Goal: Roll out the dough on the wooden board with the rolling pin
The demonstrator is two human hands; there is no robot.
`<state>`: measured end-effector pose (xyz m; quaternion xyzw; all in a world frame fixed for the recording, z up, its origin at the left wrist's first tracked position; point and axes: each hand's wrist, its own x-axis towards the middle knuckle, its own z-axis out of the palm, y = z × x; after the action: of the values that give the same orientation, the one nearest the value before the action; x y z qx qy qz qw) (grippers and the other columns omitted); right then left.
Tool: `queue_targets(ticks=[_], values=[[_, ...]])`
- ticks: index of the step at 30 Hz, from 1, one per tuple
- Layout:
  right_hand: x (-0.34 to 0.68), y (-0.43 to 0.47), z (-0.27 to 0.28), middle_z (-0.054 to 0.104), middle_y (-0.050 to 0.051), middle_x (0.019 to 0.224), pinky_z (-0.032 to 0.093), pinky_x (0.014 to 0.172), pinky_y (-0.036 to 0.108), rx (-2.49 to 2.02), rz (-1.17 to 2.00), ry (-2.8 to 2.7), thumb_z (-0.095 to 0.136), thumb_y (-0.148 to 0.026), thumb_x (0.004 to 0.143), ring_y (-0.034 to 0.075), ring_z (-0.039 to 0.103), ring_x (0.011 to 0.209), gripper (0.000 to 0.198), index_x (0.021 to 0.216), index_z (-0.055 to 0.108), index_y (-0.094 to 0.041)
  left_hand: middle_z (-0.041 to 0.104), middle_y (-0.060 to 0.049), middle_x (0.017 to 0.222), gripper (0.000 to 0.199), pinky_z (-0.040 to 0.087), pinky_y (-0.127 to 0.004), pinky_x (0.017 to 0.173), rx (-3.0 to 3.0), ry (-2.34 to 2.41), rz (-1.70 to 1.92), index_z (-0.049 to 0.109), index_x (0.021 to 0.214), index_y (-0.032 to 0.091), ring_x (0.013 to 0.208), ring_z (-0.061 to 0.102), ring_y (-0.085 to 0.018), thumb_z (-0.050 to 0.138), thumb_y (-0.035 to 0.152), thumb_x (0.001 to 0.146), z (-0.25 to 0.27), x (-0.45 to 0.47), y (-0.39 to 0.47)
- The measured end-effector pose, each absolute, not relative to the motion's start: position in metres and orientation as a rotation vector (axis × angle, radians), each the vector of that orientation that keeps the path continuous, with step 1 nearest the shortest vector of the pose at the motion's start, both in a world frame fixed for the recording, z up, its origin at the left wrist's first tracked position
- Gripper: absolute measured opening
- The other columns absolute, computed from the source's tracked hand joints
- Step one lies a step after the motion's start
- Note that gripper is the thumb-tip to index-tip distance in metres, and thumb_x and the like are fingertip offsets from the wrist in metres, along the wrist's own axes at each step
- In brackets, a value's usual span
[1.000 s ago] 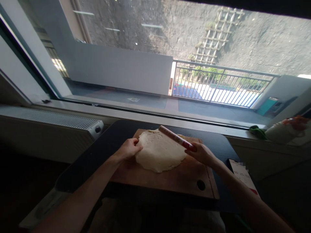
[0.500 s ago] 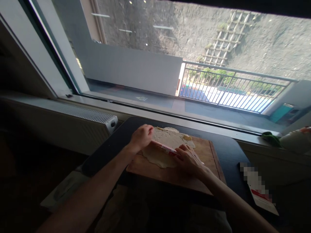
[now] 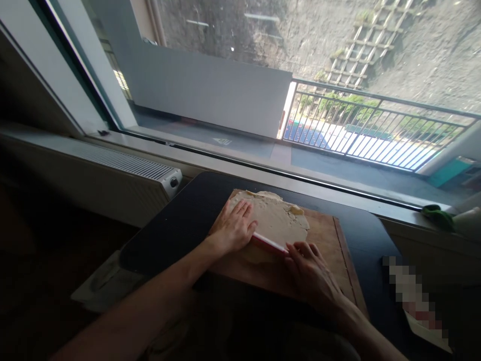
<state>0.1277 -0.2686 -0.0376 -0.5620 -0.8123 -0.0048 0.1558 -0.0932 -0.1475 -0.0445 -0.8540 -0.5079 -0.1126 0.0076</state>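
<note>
A flat sheet of pale dough [image 3: 276, 219] lies on a wooden cutting board [image 3: 330, 250] on a dark table [image 3: 180, 225] by the window. A thin red and white roller [image 3: 269, 243] lies across the near part of the dough. My left hand [image 3: 233, 228] rests flat, palm down, on the roller's left end and the dough. On the roller's right end my right hand [image 3: 310, 271] presses with its fingers spread.
A white radiator [image 3: 124, 168] runs under the window sill at left. A green cloth [image 3: 438, 216] and a pale object sit on the sill at far right. A blurred-out flat item [image 3: 413, 301] lies on the table's right side. A pale tray [image 3: 97, 286] pokes out at lower left.
The roller was held up in my right hand over the dough; it now lies on the dough under both flat hands and has rolled toward me. The dough looks flatter and wider.
</note>
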Motion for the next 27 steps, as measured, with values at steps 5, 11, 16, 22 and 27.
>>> queue_targets(ticks=[5,11,16,22,27], values=[[0.132,-0.256,-0.036,0.055,0.007,0.096,0.047,0.084,0.037,-1.691,-0.014,-2.262,0.036,-0.032,0.097,0.022,0.050,0.092,0.028,0.100,0.062,-0.023,0.026,-0.011,0.152,0.065,0.001,-0.048,0.115,-2.690,-1.673,-0.212,0.029,0.144,0.009,0.142,0.015,-0.024,0.022,0.047,0.093,-0.040,-0.073,-0.123],[0.123,-0.301,-0.048,0.055,0.008,0.102,0.048,0.080,0.034,-1.573,0.051,-2.312,0.038,-0.024,0.095,0.021,0.051,0.091,0.038,0.133,0.045,-0.026,0.031,-0.011,0.150,0.062,0.010,-0.047,0.115,-2.579,-1.627,-0.317,0.036,0.142,0.011,0.141,0.018,-0.024,0.023,0.047,0.093,-0.048,-0.114,-0.190],[0.134,-0.271,-0.045,0.057,0.008,0.103,0.045,0.084,0.039,-1.670,-0.065,-2.243,0.039,-0.032,0.095,0.023,0.052,0.093,0.030,0.118,0.056,-0.023,0.031,-0.014,0.149,0.062,0.005,-0.049,0.114,-2.594,-1.704,-0.261,0.036,0.141,0.010,0.141,0.019,-0.025,0.022,0.047,0.093,-0.041,-0.085,-0.150],[0.135,-0.272,-0.048,0.052,0.012,0.129,0.035,0.105,0.046,-1.552,-0.202,-2.301,0.043,-0.027,0.093,0.029,0.033,0.130,0.037,0.127,0.049,-0.014,0.026,-0.014,0.151,0.067,0.006,-0.050,0.114,-2.706,-1.733,-0.142,0.030,0.143,0.006,0.142,0.017,-0.025,0.020,0.049,0.093,-0.037,-0.064,-0.129],[0.125,-0.306,-0.053,0.046,0.011,0.138,0.040,0.104,0.043,-1.439,-0.133,-2.391,0.043,-0.022,0.092,0.027,0.027,0.137,0.050,0.141,0.034,-0.015,0.035,-0.015,0.147,0.064,0.009,-0.049,0.114,-2.594,-1.647,-0.238,0.039,0.140,0.010,0.140,0.022,-0.026,0.025,0.049,0.092,-0.043,-0.102,-0.182]])
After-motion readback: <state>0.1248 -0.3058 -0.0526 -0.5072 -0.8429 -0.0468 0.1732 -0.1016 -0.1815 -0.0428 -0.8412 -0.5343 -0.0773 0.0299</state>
